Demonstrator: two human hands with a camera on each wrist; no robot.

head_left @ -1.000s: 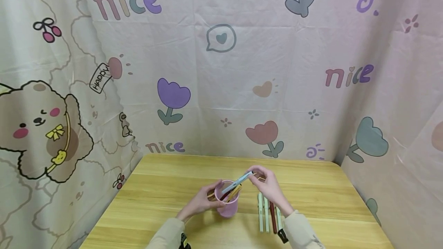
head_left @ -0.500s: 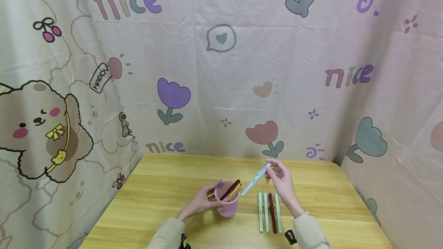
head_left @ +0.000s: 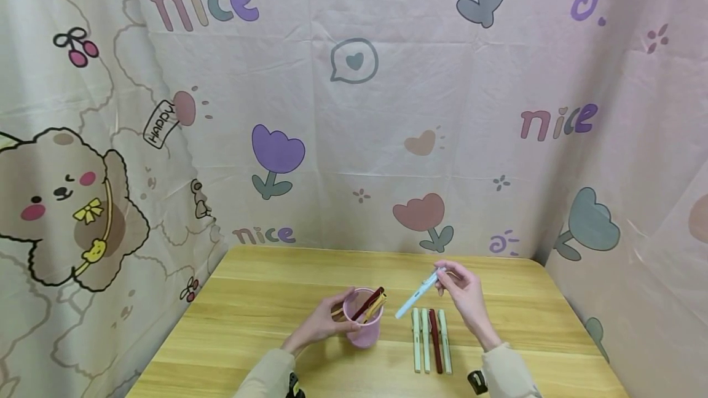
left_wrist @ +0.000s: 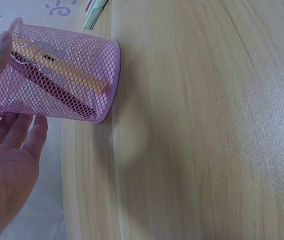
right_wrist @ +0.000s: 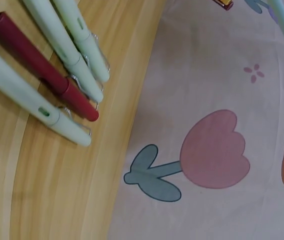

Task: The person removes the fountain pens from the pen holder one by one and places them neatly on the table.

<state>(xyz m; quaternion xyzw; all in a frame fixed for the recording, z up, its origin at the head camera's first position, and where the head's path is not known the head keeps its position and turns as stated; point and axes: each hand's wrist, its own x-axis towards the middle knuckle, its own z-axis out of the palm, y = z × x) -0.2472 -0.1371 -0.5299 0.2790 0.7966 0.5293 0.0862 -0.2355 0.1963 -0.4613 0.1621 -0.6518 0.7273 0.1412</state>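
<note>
At the middle of the table, my left hand (head_left: 321,324) grips a pink mesh pen cup (head_left: 364,338) near its rim. A dark red pen (head_left: 366,304) and a yellow pen (left_wrist: 64,67) lean inside the cup. To the right, my right hand (head_left: 466,293) pinches one end of a light blue pen (head_left: 416,296), held slanted in the air with its other end down toward the cup. Below that hand lie two pale green pens (head_left: 425,343), a dark red pen (right_wrist: 42,65) and another pale green pen (right_wrist: 34,97), side by side in a row.
The wooden table (head_left: 249,300) reaches back to a printed cloth backdrop (head_left: 354,140). Another cloth (head_left: 72,201) hangs at the left side. The row of pens lies to the right of the cup.
The light blue pen came out of the cup in my right hand and moved right, above the row of pens. My left hand has kept its hold on the cup.
</note>
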